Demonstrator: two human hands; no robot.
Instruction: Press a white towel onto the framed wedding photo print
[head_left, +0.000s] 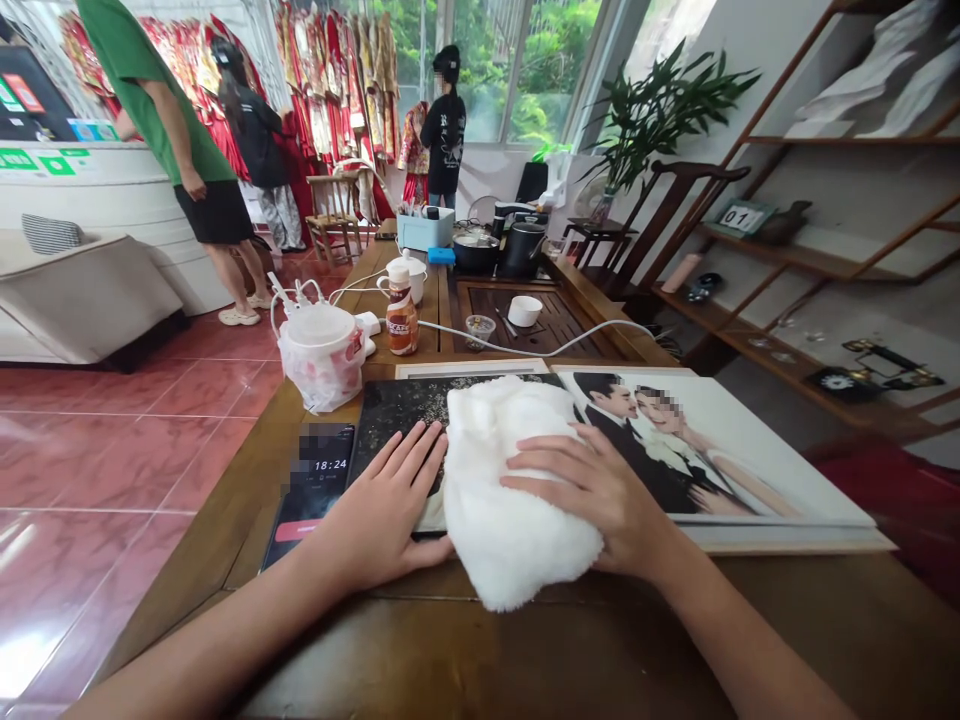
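A large photo album (757,455) lies open on the wooden table (480,650), its right page showing a couple and its left page dark. A white fluffy towel (502,480) lies bunched over the album's middle and front edge. My right hand (592,490) rests flat on the towel with fingers spread, pressing it down. My left hand (390,500) lies flat, fingers stretched out, on the dark left page beside the towel. A phone (311,485) showing 18:24 lies just left of my left hand.
Behind the album stand a plastic-bagged container (322,350), a sauce bottle (402,312), a white teapot (415,275), a tea tray with a white cup (524,310) and a kettle (523,248). A white cable (525,350) crosses the table. Three people stand at the back; shelves line the right.
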